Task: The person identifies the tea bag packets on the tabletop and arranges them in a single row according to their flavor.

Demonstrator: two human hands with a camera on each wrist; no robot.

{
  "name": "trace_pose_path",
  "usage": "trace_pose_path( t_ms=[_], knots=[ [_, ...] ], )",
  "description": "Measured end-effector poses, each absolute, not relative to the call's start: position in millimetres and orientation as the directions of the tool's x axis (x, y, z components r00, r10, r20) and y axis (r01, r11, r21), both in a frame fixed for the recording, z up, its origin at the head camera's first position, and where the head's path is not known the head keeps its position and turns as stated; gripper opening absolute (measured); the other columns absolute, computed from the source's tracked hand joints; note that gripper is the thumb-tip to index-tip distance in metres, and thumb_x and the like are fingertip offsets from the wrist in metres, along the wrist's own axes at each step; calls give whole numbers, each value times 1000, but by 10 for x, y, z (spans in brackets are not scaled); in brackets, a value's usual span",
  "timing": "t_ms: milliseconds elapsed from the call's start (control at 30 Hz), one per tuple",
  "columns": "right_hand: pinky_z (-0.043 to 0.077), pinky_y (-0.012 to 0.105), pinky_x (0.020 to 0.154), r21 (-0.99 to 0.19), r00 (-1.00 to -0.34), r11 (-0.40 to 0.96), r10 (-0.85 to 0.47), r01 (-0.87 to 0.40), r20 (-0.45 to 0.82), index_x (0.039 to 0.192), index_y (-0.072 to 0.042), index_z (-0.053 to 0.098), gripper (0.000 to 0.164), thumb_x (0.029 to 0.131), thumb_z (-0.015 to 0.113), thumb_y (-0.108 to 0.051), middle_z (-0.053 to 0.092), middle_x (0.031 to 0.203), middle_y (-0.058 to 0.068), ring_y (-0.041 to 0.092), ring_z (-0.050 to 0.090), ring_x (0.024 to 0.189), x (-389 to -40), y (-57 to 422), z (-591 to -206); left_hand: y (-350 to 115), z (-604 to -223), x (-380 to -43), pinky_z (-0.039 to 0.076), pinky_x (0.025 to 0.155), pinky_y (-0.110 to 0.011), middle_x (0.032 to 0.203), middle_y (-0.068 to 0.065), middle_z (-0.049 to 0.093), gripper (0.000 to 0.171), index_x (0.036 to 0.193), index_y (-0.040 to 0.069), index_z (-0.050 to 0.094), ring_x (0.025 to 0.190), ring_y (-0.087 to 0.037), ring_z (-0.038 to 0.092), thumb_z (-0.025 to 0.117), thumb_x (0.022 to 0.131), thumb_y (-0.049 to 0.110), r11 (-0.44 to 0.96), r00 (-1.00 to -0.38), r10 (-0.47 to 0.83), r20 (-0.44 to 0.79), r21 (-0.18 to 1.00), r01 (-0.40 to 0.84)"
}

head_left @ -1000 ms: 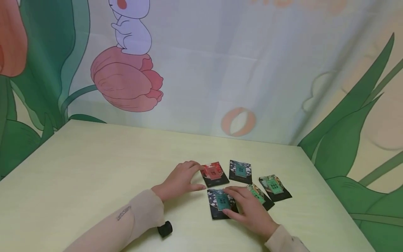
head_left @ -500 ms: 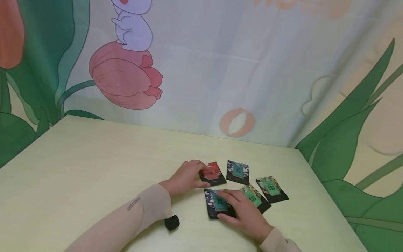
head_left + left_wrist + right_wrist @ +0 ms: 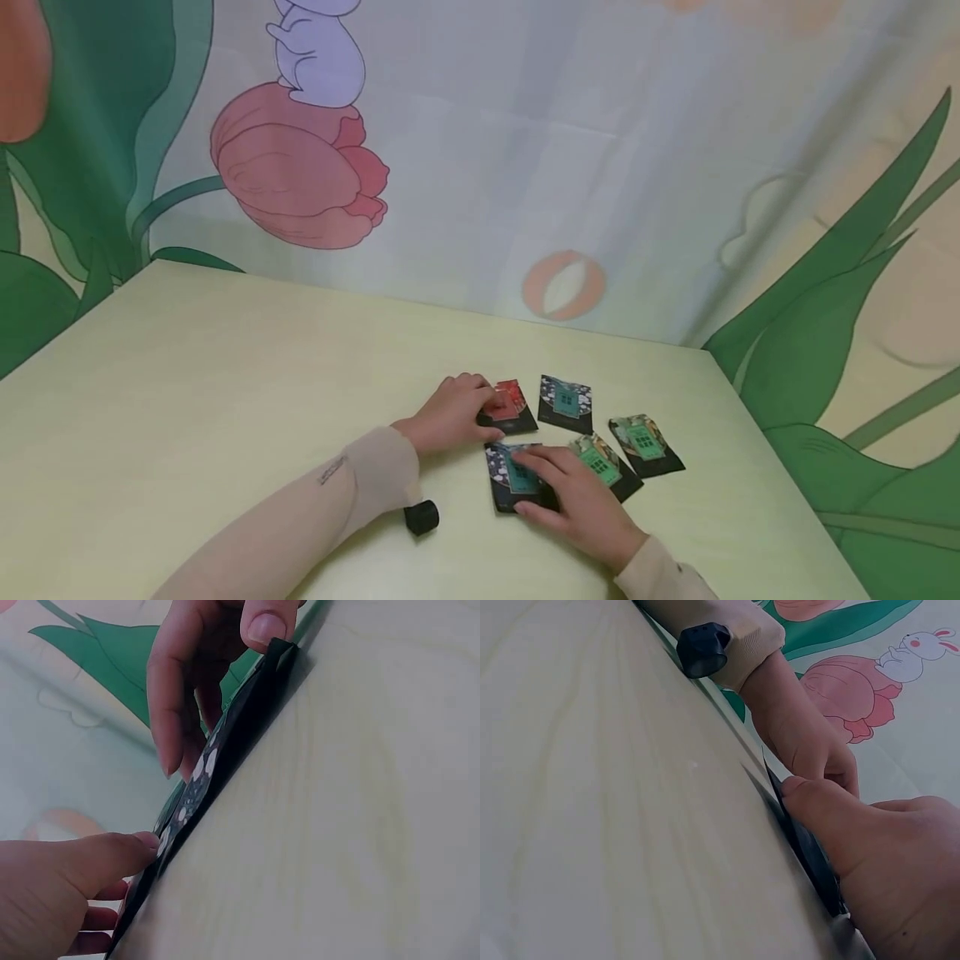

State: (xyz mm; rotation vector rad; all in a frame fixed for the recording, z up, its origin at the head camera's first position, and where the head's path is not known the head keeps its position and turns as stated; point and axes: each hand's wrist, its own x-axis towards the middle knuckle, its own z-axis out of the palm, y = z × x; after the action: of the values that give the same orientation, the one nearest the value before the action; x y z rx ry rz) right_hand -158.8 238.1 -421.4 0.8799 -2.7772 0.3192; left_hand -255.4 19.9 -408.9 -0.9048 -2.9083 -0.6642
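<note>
Red packet [image 3: 517, 406] flat on the surface [image 3: 285, 358], left side under the fingers of the left hand [image 3: 450, 417], thumb and fingers parted; front navy packet [image 3: 504, 483] just on the near side, crossed by the right hand [image 3: 585, 504], fingers spread wide over its face, thumb at the near-left corner. Best worked, by the look of it, with light, even pressure, sliding rather than pinching. Careful with the green packet [image 3: 602, 465], partly hidden by the right hand, easily nudged.
</note>
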Motion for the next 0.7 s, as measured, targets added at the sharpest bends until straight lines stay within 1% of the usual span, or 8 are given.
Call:
trace_pose_path(
  t_ms=[167,300,533,700],
  knots=[
    [48,41,100,-154,-815,808,-529,-569,235,135,-26,54,55,88,61,-54,55,134,-2,18,52,123,-1575,2362,-4198,193,-4063,-2546,37,104,-40,124,-4,59,47,119,14,65,118,-21,50,70,84,46,754,-831,540,130,364,547],
    [47,42,101,-167,-816,804,-530,-570,231,133,-26,56,53,88,61,-53,55,135,-1,18,52,124,-1571,2363,-4199,198,-4063,-2554,37,105,-40,125,-3,59,46,119,15,65,119,-21,50,69,85,47,765,-830,545,121,334,551],
    [47,42,101,-156,-804,796,-544,-585,239,130,-24,60,50,89,59,-53,55,134,-1,18,52,123,-1577,2369,-4202,193,-4055,-2567,37,104,-40,123,-3,60,47,121,17,64,116,-21,52,68,85,47,770,-827,553,103,316,554],
    [47,42,101,-163,-807,796,-542,-582,236,130,-24,60,51,89,58,-55,55,134,-1,18,52,123,-1585,2371,-4192,167,-4041,-2561,38,104,-41,121,-3,61,45,119,17,66,114,-21,53,69,85,46,765,-822,559,113,313,563]
  ],
)
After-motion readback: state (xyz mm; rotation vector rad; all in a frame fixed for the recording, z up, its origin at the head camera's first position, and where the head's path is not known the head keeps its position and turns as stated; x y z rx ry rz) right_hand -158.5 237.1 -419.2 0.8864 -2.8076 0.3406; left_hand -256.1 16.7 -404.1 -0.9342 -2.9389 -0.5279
